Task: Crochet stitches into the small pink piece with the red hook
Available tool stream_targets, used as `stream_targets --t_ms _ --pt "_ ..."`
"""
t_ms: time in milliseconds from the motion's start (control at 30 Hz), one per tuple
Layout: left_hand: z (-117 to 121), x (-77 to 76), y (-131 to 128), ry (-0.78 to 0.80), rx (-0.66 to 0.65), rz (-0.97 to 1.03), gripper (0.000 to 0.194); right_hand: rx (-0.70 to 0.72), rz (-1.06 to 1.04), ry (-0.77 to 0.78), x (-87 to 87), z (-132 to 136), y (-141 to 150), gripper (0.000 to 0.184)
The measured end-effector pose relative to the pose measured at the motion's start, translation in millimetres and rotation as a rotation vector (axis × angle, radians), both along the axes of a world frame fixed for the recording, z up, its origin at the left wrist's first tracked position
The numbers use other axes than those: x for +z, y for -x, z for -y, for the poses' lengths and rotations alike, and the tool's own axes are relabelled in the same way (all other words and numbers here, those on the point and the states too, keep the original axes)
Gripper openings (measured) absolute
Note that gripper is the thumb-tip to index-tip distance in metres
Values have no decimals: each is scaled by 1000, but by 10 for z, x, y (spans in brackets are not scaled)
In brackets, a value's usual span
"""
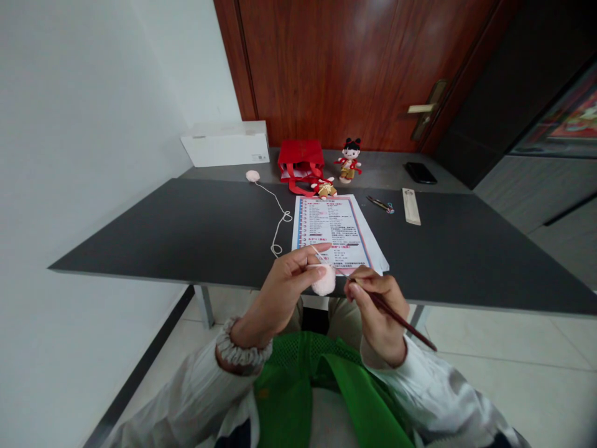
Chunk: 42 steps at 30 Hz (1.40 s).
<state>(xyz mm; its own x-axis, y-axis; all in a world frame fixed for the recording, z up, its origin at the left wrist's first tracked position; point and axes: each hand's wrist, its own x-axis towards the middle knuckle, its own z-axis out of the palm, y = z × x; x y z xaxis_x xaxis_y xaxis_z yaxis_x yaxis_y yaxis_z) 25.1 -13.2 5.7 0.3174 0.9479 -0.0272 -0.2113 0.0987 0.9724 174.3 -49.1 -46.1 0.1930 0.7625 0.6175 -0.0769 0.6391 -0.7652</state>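
Left hand (pixel 280 289) and right hand (pixel 375 308) raised close together, fingers curled

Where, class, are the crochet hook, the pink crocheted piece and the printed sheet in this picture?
crochet hook (pixel 396 317): head view, on its dark brown shaft.
pink crocheted piece (pixel 323 281): head view, on its rounded lower side.
printed sheet (pixel 326 227): head view, on its printed middle.
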Motion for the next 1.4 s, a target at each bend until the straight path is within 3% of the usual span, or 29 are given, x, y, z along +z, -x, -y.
stream_targets --t_ms 100,233,300,433,533,600,700,867,967,1067,1233,1400 --pt "3 19 10 16 -11 -5 7 -9 108 -28 -10 28 -27 16" --pt "5 70 20 0 -46 -44 12 119 -161 142 59 -6 -15 13" --pt "3 102 24 -33 -62 -59 13 163 -182 170 98 -21 -40 14" --pt "-9 129 44 -28 -101 -49 12 88 126 -21 132 -16 -198 15" --pt "-28 101 73 21 -150 -52 6 151 337 -144 118 -4 -292 18" --pt "-38 77 88 38 -164 -69 3 158 231 -44 97 4 -294 16" --pt "-49 53 102 44 -165 -97 15 202 26 134 74 17 -257 13" --pt "-74 47 142 95 -242 -65 31 244 104 137 119 19 -322 12" --pt "-96 60 174 145 -335 -49 34 364 84 184 171 -22 -394 11" --pt "-109 68 180 175 -375 -23 33 547 -87 259 212 -87 -398 13" --pt "-100 27 138 95 -341 -34 26 699 -398 529 219 -147 -273 19" --pt "-60 -27 96 -9 -233 -57 30 619 -535 595 205 -113 -78 21"
